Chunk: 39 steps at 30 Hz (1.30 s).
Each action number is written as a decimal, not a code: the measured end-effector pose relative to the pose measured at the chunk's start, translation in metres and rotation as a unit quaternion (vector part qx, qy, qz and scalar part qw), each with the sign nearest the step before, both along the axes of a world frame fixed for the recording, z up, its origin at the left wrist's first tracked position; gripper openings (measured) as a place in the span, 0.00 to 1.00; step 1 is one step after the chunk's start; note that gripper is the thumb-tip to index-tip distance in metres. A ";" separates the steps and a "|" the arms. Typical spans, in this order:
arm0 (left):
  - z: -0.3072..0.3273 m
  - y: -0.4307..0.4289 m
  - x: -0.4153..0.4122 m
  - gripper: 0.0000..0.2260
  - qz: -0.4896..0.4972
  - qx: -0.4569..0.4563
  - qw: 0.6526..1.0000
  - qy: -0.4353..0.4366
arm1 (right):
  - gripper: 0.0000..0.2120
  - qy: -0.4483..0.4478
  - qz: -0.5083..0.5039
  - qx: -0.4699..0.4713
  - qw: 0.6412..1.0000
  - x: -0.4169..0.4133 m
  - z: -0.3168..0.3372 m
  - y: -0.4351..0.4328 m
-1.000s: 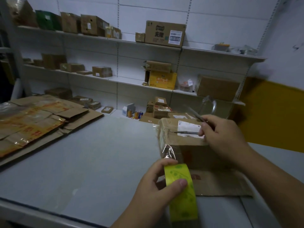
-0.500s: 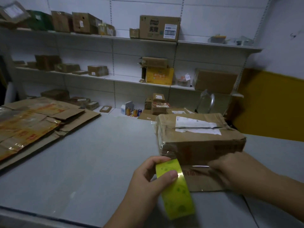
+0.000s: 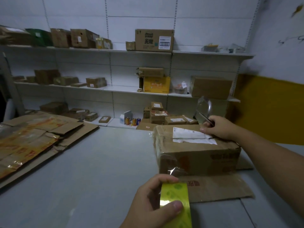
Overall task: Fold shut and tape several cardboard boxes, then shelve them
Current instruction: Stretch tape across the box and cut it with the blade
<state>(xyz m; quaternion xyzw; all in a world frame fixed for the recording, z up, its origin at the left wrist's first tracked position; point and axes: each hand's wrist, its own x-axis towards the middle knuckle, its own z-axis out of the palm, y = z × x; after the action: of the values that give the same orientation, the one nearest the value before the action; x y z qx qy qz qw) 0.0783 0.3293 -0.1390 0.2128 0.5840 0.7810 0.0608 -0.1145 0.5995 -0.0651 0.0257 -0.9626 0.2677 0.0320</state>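
A person's left hand point(image 3: 153, 199) grips a yellow-green roll of tape point(image 3: 175, 201) low in the head view, thumb and fingers curled round it. A clear strip point(image 3: 172, 170) runs up to the near face of a closed cardboard box point(image 3: 197, 153). The box sits on a flat cardboard sheet point(image 3: 218, 188) at the right of the grey bench point(image 3: 98, 162). The right hand point(image 3: 219, 128) rests on the box's far top edge beside a white label point(image 3: 189, 134), fingers closed on a thin dark tool point(image 3: 205, 118). Flattened cartons point(image 3: 41, 137) lie stacked at the left. Behind, wall shelves point(image 3: 115, 88) carry more boxes, and drink cans point(image 3: 134, 121) stand on the lowest one.
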 end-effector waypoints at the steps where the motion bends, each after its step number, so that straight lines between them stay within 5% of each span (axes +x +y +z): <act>1: -0.001 -0.001 0.000 0.22 -0.001 0.006 1.000 0.008 | 0.14 -0.007 -0.006 0.013 1.000 0.001 0.001 -0.001; 11: -0.002 -0.004 -0.001 0.24 0.039 0.040 0.995 0.080 | 0.21 0.033 -0.148 0.131 0.980 0.048 0.025 -0.014; 16: 0.002 -0.017 0.005 0.23 0.088 0.091 0.991 0.042 | 0.18 -0.141 -0.095 0.194 0.966 0.094 0.034 -0.034; 19: 0.002 -0.018 0.005 0.23 0.082 0.104 0.991 0.010 | 0.17 -0.041 -0.103 0.288 0.951 0.096 0.047 -0.056; 22: 0.000 -0.016 0.004 0.27 0.080 0.075 0.994 -0.005 | 0.13 0.084 -0.030 0.143 0.986 0.076 0.047 -0.103; 26: 0.000 -0.017 0.003 0.27 0.109 0.072 0.991 -0.023 | 0.11 0.069 0.078 0.036 0.994 0.038 0.036 -0.176; 32: -0.004 -0.020 0.003 0.28 0.130 0.084 0.986 -0.057 | 0.08 0.030 0.049 0.221 0.974 0.000 0.003 -0.202; 34: -0.006 -0.020 0.002 0.26 0.135 0.087 0.985 -0.062 | 0.09 0.021 0.070 0.200 0.977 0.001 0.007 -0.202; 37: -0.008 -0.020 0.001 0.23 0.131 0.094 0.985 -0.066 | 0.15 -0.003 0.071 0.014 0.997 0.006 0.024 -0.173; 39: -0.010 -0.019 -0.001 0.21 0.135 0.102 0.983 -0.074 | 0.16 0.043 0.008 0.037 0.998 0.015 0.039 -0.137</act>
<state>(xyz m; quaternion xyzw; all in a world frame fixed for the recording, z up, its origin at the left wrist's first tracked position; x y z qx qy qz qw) 0.0778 0.3099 -0.1488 0.0781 0.5183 0.8513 -0.0244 -0.0996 0.4625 -0.0261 0.0460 -0.9694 0.2306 0.0700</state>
